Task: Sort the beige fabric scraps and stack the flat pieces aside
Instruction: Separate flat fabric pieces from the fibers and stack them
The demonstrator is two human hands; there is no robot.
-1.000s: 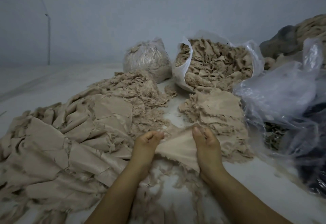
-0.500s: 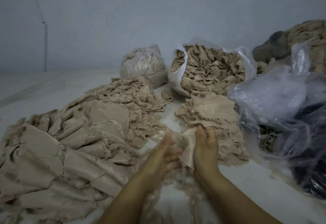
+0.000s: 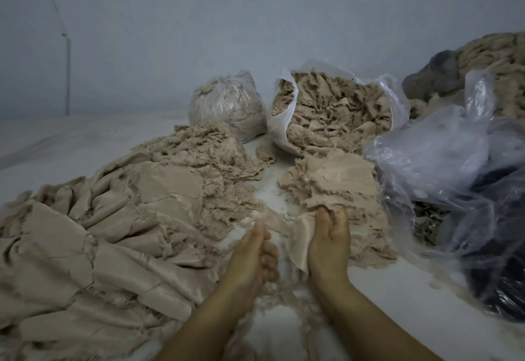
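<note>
A beige fabric scrap (image 3: pixel 297 240) hangs between my hands near the front centre. My right hand (image 3: pixel 329 242) grips its right side, fingers curled round the cloth. My left hand (image 3: pixel 255 252) pinches its thin left edge with thumb and curled fingers. Flat beige pieces (image 3: pixel 93 244) lie overlapped in a broad stack on the left. A frayed scrap pile (image 3: pixel 335 181) sits just beyond my right hand. Another shredded heap (image 3: pixel 210 156) lies behind the flat stack.
An open white bag of scraps (image 3: pixel 326 113) and a tied clear bag (image 3: pixel 227 105) stand at the back. Crumpled clear plastic over dark material (image 3: pixel 460 190) fills the right. More beige material (image 3: pixel 500 59) is heaped far right. Loose threads (image 3: pixel 284 304) lie between my forearms.
My hands held the scrap stretched wide, came together folding it, and now part slightly. The view has tilted up a little.
</note>
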